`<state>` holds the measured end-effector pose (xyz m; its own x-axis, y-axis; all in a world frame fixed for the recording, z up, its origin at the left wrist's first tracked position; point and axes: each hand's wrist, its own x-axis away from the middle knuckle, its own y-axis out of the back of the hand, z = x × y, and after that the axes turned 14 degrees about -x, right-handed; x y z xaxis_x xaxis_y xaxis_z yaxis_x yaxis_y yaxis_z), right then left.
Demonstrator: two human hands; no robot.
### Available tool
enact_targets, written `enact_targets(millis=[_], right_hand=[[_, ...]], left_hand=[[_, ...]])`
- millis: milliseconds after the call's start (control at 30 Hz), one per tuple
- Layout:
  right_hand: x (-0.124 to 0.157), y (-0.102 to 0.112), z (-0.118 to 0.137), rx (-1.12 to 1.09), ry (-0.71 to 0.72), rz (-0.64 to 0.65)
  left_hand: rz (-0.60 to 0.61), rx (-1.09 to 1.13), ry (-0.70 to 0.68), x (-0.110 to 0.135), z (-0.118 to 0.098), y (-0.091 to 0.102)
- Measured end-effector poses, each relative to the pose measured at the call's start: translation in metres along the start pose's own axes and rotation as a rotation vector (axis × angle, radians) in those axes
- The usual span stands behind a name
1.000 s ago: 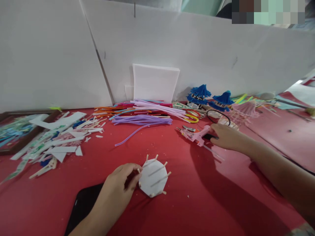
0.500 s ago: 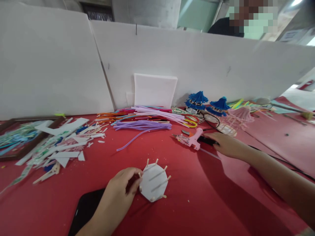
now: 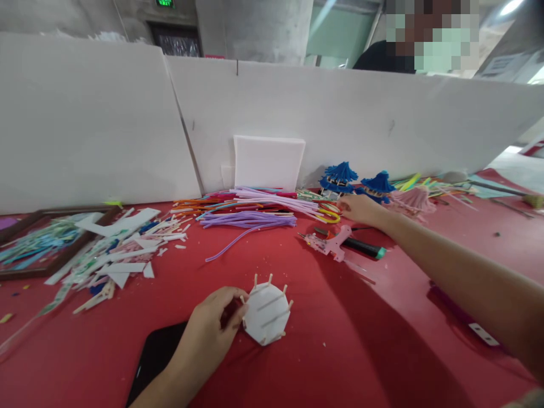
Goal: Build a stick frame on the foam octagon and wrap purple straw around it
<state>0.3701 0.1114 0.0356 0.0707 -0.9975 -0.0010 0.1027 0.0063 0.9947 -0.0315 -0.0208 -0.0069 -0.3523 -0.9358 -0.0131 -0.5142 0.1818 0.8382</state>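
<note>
A white octagonal board [image 3: 267, 317] lies on the table with several short wooden sticks standing around its rim. My left hand [image 3: 219, 317] pinches the board's left edge by one of the sticks. Farther back, my right hand [image 3: 361, 209] reaches into the small items between the yellow pipe cleaner [image 3: 329, 217] and the blue pipe-cleaner roofs [image 3: 341, 173]; its fingertips are hard to make out. Just in front of that hand lie a pink hot glue gun [image 3: 334, 243] and a black-handled tool with a green end [image 3: 363, 247].
Bundles of purple pipe cleaners [image 3: 250, 219] lie at the back centre. White scraps [image 3: 127, 255] and a brown frame [image 3: 63, 260] are on the left. A black phone-like slab [image 3: 155, 357] lies beneath my left forearm. White panels [image 3: 352, 107] wall off the back; a person stands beyond.
My right hand has left the black-handled tool beside the glue gun and moved back and left towards the pipe cleaners. My left hand stays at the board. The view has tilted up slightly.
</note>
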Motion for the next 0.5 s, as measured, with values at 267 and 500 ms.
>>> enact_targets(millis=[267,500], right_hand=[[-0.050,-0.018,0.014,0.112,-0.080,0.276],[-0.057,-0.002,0.015,0.127,-0.075,0.155]], left_hand=[[-0.012,0.008,-0.011,-0.002,-0.002,-0.001],[-0.013,0.005,0.012,0.001,-0.002,-0.001]])
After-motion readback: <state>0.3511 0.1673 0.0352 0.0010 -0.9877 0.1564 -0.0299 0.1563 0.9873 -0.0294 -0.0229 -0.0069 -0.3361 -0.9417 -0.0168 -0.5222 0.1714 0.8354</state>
